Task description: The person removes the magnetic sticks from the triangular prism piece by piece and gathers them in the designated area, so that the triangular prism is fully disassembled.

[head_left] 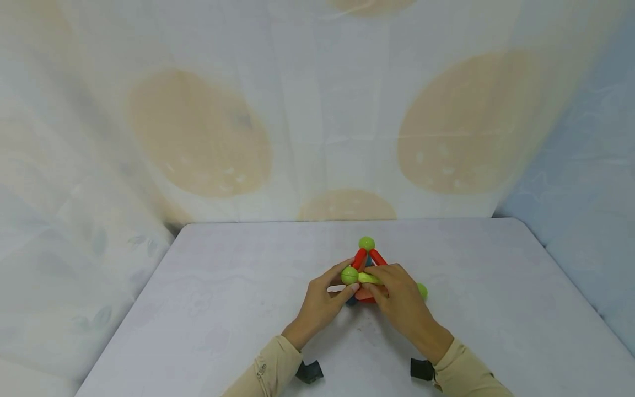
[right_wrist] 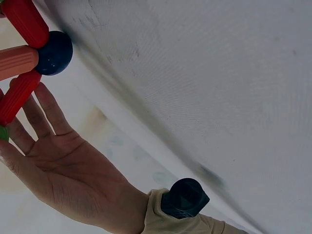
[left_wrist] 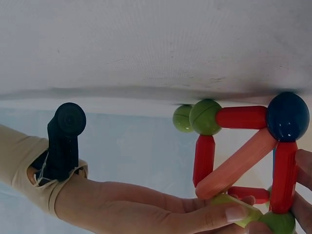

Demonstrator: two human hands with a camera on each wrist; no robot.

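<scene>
On table (head_left: 208, 286), both hands hiding rod-and-ball frame's (head_left: 368, 258) base

A pale grey counter (head_left: 208, 309) with round corners fills the bottom of the head view. Behind it hangs a white cloth (head_left: 317, 110) with big, soft yellow spots. A light blue cloth (head_left: 585, 209) hangs on the right, and a cloth with faint leaf shapes (head_left: 59, 242) hangs on the left.
</scene>
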